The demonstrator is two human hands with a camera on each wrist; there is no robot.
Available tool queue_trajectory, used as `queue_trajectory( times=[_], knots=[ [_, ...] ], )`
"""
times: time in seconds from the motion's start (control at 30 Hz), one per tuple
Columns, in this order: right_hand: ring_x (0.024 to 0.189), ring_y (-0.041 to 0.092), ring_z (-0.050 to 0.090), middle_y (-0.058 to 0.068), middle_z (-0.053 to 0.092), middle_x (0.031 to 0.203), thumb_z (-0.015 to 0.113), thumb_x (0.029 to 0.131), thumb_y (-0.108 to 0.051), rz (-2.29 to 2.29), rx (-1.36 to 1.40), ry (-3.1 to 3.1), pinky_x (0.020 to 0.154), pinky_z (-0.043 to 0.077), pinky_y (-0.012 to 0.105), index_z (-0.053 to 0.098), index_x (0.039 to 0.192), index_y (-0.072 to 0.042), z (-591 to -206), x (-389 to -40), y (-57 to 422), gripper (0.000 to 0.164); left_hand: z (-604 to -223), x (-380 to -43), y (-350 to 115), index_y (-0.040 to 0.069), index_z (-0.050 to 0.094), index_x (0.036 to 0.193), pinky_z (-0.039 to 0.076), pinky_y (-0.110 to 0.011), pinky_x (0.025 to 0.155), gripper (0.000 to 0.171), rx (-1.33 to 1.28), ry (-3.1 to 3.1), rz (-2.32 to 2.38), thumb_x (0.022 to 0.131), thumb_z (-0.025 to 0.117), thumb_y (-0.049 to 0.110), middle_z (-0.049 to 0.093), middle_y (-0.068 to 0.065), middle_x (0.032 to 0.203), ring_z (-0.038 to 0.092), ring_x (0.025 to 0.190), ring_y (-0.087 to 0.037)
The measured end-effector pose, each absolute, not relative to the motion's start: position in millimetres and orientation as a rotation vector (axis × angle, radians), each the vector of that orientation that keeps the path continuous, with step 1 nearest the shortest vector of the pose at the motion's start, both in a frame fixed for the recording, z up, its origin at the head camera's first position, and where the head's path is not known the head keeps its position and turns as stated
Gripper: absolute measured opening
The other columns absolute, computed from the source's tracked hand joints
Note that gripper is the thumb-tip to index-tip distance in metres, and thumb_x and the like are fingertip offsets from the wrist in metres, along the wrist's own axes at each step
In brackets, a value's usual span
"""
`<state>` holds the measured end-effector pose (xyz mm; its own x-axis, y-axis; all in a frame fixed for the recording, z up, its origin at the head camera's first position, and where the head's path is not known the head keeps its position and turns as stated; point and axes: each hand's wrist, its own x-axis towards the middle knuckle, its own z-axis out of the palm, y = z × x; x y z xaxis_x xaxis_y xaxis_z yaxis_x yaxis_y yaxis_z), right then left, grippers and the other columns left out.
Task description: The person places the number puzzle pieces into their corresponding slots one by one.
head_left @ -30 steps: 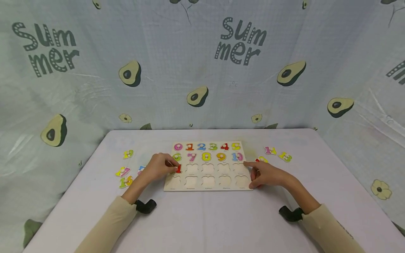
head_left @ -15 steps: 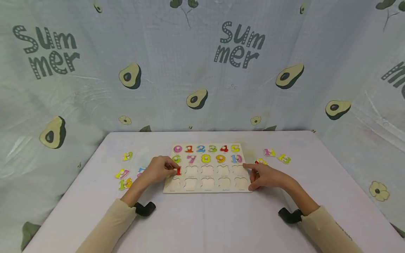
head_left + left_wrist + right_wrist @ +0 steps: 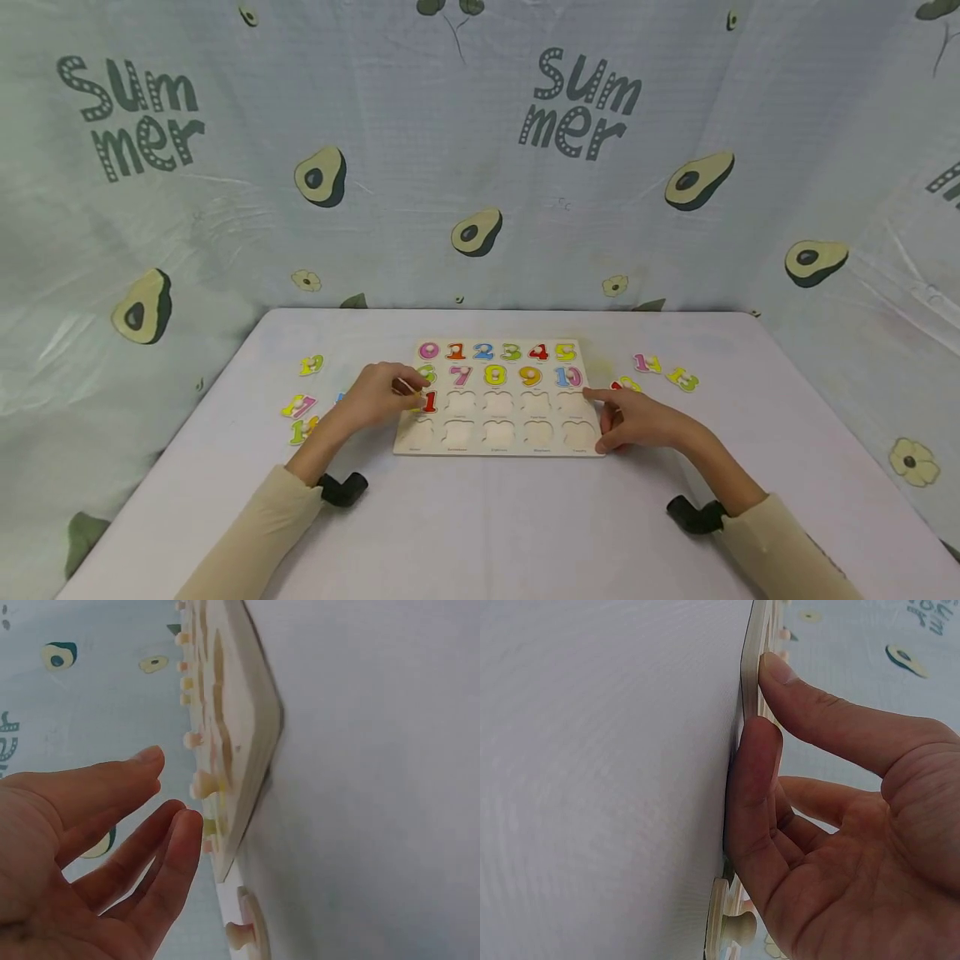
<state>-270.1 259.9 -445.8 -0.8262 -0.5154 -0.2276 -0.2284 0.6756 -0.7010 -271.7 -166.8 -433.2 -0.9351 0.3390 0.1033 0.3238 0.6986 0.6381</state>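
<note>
A wooden number puzzle board (image 3: 498,417) lies on the table with coloured numbers from 0 to 10 in its two far rows. In the third row, at the left, is the number 11 piece (image 3: 429,403), partly covered by my left hand (image 3: 381,394). That hand hovers over the board's left edge; in the left wrist view its thumb and fingers are parted, clear of a knob (image 3: 204,784). My right hand (image 3: 637,419) holds the board's right edge near the front corner. The right wrist view has thumb and a finger against the board's rim (image 3: 754,690).
Loose number pieces lie left of the board, including a 19 (image 3: 311,365), a 17 (image 3: 298,406) and a 16 (image 3: 302,430). Others lie to the right, with a 14 (image 3: 647,363) and a 13 (image 3: 682,379). A patterned curtain (image 3: 390,167) hangs behind the table (image 3: 480,525).
My left fingers have let go of the number 11 piece and lifted slightly, so more of it shows. The right hand stays at the board's edge. The head view has shifted slightly.
</note>
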Motion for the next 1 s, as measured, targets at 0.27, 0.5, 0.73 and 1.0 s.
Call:
queue_trajectory(
  times=[0.27, 0.5, 0.73, 1.0],
  knots=[
    [0.074, 0.019, 0.055, 0.003, 0.058, 0.08, 0.085, 0.082, -0.013, -0.955, -0.581, 2.478, 0.063, 0.045, 0.023, 0.038, 0.155, 0.006, -449, -273, 262, 0.089, -408, -264, -187, 0.005, 0.077, 0.115, 0.061, -0.034, 0.08, 0.024, 0.501, 2.98, 1.143, 0.093, 0.076, 0.015, 0.076, -0.013, 0.115, 0.073, 0.098, -0.026],
    [0.074, 0.019, 0.055, 0.003, 0.058, 0.08, 0.085, 0.082, -0.013, -0.949, -0.571, 2.485, 0.063, 0.045, 0.023, 0.038, 0.155, 0.006, -447, -272, 261, 0.089, -389, -256, -214, 0.008, 0.076, 0.118, 0.06, -0.035, 0.086, 0.024, 0.445, 3.044, 1.19, 0.097, 0.074, 0.019, 0.076, -0.014, 0.118, 0.072, 0.103, -0.028],
    [0.074, 0.018, 0.055, 0.003, 0.058, 0.081, 0.085, 0.083, -0.014, -0.94, -0.575, 2.49, 0.063, 0.045, 0.023, 0.038, 0.155, 0.006, -445, -272, 261, 0.089, -373, -248, -240, 0.007, 0.074, 0.122, 0.055, -0.021, 0.08, 0.028, 0.334, 3.102, 1.159, 0.098, 0.072, 0.022, 0.075, -0.014, 0.119, 0.071, 0.105, -0.03],
    [0.073, 0.017, 0.055, 0.003, 0.058, 0.081, 0.086, 0.082, -0.014, -0.954, -0.578, 2.48, 0.064, 0.047, 0.023, 0.038, 0.155, 0.007, -446, -272, 261, 0.09, -370, -245, -272, 0.008, 0.076, 0.12, 0.054, -0.021, 0.077, 0.028, 0.357, 3.093, 1.046, 0.096, 0.075, 0.023, 0.077, -0.012, 0.112, 0.069, 0.099, -0.022]
  ],
)
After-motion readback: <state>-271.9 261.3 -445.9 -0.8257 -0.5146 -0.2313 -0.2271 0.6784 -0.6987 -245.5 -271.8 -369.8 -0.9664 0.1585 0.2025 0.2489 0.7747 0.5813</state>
